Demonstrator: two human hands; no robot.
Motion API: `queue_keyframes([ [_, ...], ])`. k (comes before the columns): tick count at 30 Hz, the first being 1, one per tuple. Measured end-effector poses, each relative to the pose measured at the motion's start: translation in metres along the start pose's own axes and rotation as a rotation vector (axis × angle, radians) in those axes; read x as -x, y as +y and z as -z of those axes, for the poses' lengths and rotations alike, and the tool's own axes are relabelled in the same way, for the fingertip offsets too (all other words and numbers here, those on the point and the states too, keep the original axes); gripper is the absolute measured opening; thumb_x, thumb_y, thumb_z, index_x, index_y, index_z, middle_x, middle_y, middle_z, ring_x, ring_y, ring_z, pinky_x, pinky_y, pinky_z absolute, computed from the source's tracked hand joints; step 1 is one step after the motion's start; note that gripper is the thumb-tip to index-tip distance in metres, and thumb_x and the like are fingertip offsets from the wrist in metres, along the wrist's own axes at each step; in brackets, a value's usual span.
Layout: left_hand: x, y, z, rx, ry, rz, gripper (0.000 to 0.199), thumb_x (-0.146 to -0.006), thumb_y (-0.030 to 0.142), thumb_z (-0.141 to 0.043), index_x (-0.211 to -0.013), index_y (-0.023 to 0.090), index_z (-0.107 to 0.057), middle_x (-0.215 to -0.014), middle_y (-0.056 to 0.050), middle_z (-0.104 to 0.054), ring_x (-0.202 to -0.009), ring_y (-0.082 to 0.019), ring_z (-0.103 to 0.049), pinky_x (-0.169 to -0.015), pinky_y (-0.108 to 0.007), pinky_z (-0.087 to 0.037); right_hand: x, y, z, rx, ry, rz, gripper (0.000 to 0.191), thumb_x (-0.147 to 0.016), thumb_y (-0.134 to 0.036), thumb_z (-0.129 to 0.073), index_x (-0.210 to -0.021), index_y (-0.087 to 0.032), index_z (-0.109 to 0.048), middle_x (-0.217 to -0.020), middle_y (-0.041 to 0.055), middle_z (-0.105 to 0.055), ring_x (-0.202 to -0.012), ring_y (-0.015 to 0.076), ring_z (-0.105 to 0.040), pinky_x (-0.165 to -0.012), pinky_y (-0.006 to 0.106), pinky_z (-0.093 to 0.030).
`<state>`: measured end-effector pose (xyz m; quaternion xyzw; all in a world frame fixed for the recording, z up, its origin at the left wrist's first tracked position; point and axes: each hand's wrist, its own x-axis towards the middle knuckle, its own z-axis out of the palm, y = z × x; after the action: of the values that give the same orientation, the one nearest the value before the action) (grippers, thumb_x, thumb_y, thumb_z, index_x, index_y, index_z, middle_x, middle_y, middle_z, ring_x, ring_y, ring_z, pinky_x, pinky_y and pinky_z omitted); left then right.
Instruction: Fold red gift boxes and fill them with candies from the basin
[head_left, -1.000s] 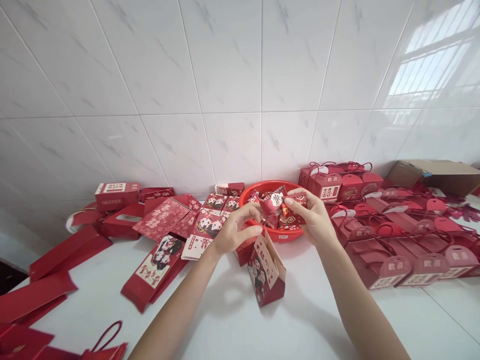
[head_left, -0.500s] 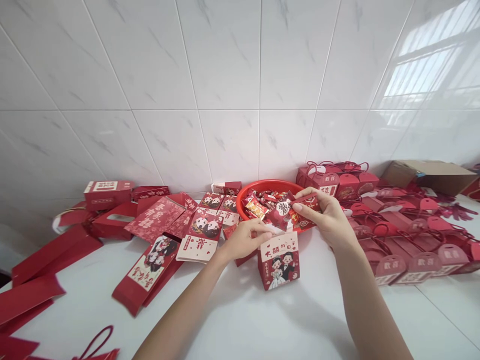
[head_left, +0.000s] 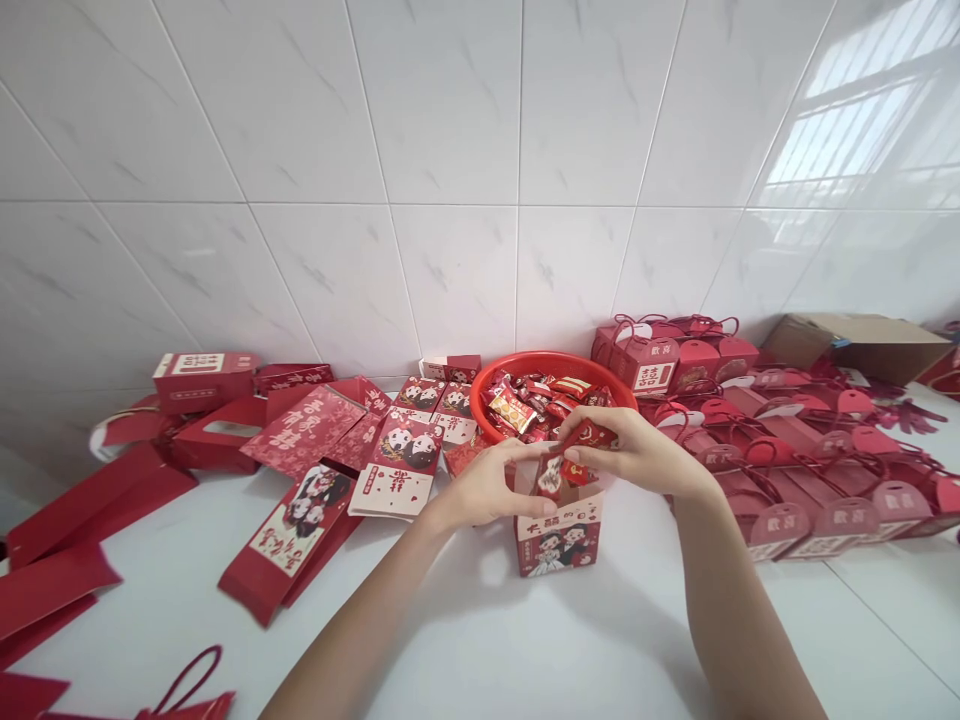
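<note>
The left hand [head_left: 487, 487] is in front of the red basin [head_left: 625, 392], its thumb and forefinger parted at the left side of a small box's [head_left: 559, 550] open top; the thumb touches the front edge, but whether they grip the card cannot be told. The right hand [head_left: 641, 450], just before the basin's right side, has thumb and fingers nearly closed, pinching red wrapped sweets [head_left: 552, 478] at the box's mouth. The box stands upright directly in front of the basin, dark red below with a cream band of lettering above and a cartoon couple on its face. Wrapped candies [head_left: 514, 408] fill the basin; handled boxes [head_left: 780, 470] stand to its right, panda-printed cartons [head_left: 409, 445] to its left.
</note>
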<state>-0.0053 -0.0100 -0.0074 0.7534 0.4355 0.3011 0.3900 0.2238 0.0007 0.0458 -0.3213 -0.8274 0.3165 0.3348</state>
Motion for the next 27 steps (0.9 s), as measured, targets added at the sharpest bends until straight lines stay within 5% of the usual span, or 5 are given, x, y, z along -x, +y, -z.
queue_keyframes([
  [4,0.0,0.0,0.002,0.098,-0.085,0.045,0.063,-0.063,0.035,-0.087,-0.123,0.027,-0.07,-0.128,-0.006,-0.066,-0.103,-0.024,-0.065,-0.084,-0.03,-0.051,-0.001,-0.002,-0.003,0.065,-0.006,-0.028,0.012,-0.089,-0.029,-0.062,-0.094,-0.021,-0.069,-0.092,0.0033,-0.072,-0.076,0.0181,-0.065,-0.068,0.028,-0.049],
  [8,-0.001,-0.003,0.001,0.165,-0.113,0.081,0.069,-0.062,0.041,-0.088,-0.126,0.025,-0.068,-0.113,-0.005,-0.068,-0.071,-0.014,-0.061,-0.062,-0.025,-0.047,-0.003,-0.005,-0.009,0.118,-0.025,-0.035,0.017,-0.094,-0.032,-0.058,-0.091,-0.017,-0.065,-0.084,0.0026,-0.069,-0.071,0.0151,-0.06,-0.064,0.025,-0.044],
  [13,-0.001,-0.002,0.0,0.192,-0.127,0.072,0.059,-0.063,0.041,-0.088,-0.115,0.021,-0.07,-0.087,0.0,-0.064,-0.063,-0.011,-0.054,-0.053,-0.022,-0.038,-0.008,-0.004,-0.02,0.108,-0.076,-0.025,0.02,-0.096,-0.034,-0.057,-0.092,-0.017,-0.065,-0.086,0.0031,-0.069,-0.075,0.0155,-0.06,-0.066,0.026,-0.045],
  [20,-0.001,-0.003,0.001,0.188,-0.143,0.07,0.066,-0.064,0.041,-0.087,-0.125,0.024,-0.067,-0.105,-0.003,-0.069,-0.06,-0.01,-0.056,-0.053,-0.023,-0.041,-0.009,-0.005,-0.019,0.042,-0.015,0.087,0.019,-0.097,-0.034,-0.057,-0.091,-0.018,-0.066,-0.091,0.0048,-0.071,-0.086,0.0179,-0.065,-0.078,0.028,-0.05],
  [27,0.004,-0.004,-0.001,-0.058,-0.005,-0.109,0.033,-0.087,0.042,-0.068,-0.117,0.028,-0.073,-0.124,-0.004,-0.069,-0.114,-0.024,-0.063,-0.1,-0.036,-0.049,-0.002,-0.001,-0.003,0.107,0.071,0.058,0.018,-0.095,-0.034,-0.058,-0.095,-0.018,-0.066,-0.095,0.0056,-0.073,-0.088,0.0195,-0.067,-0.077,0.03,-0.053],
])
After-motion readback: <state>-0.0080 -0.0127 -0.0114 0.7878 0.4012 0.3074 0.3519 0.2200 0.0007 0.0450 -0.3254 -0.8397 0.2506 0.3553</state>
